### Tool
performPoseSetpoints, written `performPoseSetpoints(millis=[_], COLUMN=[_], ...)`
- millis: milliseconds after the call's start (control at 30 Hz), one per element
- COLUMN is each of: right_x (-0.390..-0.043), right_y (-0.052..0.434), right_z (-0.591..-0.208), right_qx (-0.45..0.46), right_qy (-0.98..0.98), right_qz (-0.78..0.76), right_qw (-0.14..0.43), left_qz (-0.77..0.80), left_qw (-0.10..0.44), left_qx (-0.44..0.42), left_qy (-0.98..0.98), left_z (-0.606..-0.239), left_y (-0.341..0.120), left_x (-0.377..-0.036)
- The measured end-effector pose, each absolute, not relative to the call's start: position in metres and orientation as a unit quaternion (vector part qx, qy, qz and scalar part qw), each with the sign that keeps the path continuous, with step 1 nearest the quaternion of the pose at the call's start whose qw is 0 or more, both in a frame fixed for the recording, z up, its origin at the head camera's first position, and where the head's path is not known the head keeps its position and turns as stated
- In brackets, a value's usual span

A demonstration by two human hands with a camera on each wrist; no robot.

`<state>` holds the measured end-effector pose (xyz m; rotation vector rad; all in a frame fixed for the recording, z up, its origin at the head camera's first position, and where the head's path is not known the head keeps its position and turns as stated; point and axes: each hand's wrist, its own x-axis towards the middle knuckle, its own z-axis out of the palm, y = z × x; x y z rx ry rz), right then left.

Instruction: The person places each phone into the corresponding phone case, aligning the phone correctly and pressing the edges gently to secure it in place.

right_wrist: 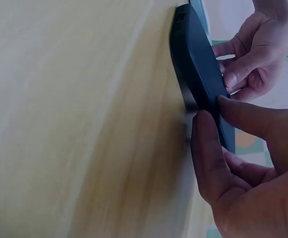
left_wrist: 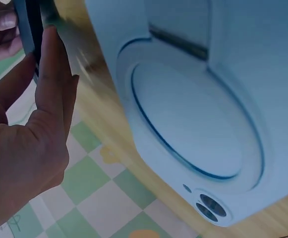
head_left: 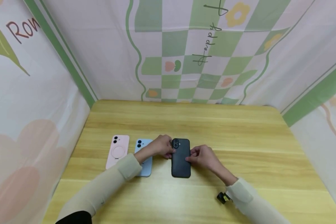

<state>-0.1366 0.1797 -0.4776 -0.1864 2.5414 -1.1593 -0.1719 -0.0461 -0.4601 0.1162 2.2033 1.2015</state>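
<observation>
The head view looks forward and down from above the near edge of the table (head_left: pixel 240 130), taking in the whole top and the patterned backdrop at the far side. The left wrist view sits very close and low by the left hand (left_wrist: pixel 29 148), filled mostly by the blue phone (left_wrist: pixel 198 124). The right wrist view skims the table surface beside the right hand (right_wrist: pixel 243 168), close on the black phone (right_wrist: pixel 198 69). All three views share the black phone.

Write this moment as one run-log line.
both hands pinch black phone edges | left hand | right hand | blue phone, pink phone lie on table
</observation>
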Motion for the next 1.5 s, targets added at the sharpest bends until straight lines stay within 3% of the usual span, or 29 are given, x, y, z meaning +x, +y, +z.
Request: performPoseSetpoints(millis=[500,1167,1500], right_x=[-0.135,-0.133,-0.134], right_y=[0.174,0.176,0.179], right_z=[-0.480,-0.481,-0.472], right_qx=[-0.052,-0.069,-0.145], right_qy=[0.915,0.926,0.934], right_qz=[-0.374,-0.353,-0.299], right_qw=[0.142,0.116,0.131], left_qz=[0.428,0.415,0.391], left_qw=[0.272,0.263,0.253], left_qx=[0.046,0.048,0.090], left_qy=[0.861,0.870,0.881], left_z=[-0.462,-0.466,-0.460], left_y=[-0.042,-0.043,-0.055], left_x=[-0.168,-0.169,-0.164])
